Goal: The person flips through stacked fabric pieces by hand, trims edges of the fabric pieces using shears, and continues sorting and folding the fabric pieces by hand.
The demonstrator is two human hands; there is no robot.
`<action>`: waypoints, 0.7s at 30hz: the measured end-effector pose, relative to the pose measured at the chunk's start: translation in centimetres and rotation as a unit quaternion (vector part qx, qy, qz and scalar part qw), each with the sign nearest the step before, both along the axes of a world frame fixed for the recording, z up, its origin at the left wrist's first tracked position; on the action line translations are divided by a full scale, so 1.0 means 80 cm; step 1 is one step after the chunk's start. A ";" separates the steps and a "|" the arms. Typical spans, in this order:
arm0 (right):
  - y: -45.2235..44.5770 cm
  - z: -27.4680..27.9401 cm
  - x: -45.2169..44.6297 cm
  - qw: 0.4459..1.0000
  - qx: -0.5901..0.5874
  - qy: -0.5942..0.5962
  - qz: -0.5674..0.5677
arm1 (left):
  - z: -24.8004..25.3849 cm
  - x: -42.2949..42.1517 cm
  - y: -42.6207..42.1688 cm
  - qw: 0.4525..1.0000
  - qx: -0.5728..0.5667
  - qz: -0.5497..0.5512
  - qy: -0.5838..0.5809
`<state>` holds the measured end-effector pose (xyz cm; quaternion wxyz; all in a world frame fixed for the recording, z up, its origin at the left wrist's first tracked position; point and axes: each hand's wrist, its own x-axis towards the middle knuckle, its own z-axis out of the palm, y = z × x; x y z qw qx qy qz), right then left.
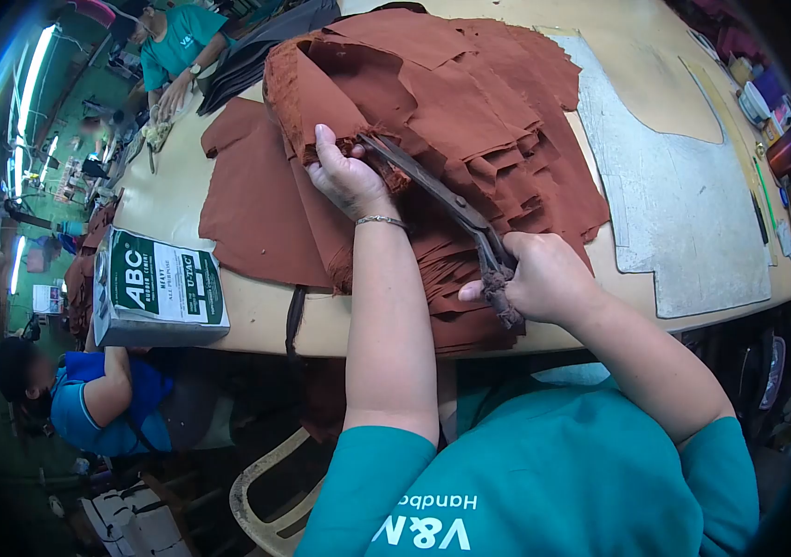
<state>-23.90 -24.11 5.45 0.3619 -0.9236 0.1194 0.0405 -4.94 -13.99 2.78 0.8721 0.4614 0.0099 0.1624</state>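
Observation:
A large heap of rust-brown fabric pieces (479, 102) lies layered on the table. My left hand (349, 176), a bracelet at its wrist, is closed on the frayed edge of the stack, thumb pointing up. In my right hand (539, 278) are the wrapped handles of large dark scissors (442, 195). Their blades point up and left to the fabric edge beside my left fingers. Whether the blades are parted is hard to tell. One flat brown piece (247, 204) spreads out left of the heap.
An ABC rubber cement can (159, 288) stands at the table's left front edge. A grey-white pattern sheet (665, 204) lies on the right, by tools and containers. Across the table (159, 195) a person (182, 42) works; another person (108, 399) is at lower left.

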 end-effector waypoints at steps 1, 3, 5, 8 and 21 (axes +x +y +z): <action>0.000 0.000 0.001 1.000 -0.001 -0.003 0.003 | -0.003 0.003 0.002 1.000 0.004 -0.005 -0.003; -0.001 -0.004 0.002 1.000 -0.005 -0.017 0.003 | -0.004 0.004 0.000 1.000 0.008 -0.009 -0.011; 0.000 -0.015 0.007 0.999 -0.014 -0.037 0.001 | -0.001 0.001 0.000 1.000 0.008 -0.002 -0.018; 0.001 -0.021 0.008 0.997 -0.002 -0.079 -0.006 | 0.005 -0.005 -0.002 1.000 0.007 0.006 -0.009; -0.001 -0.039 0.003 0.984 0.174 -0.039 -0.018 | 0.009 -0.007 -0.007 0.997 0.035 0.036 -0.051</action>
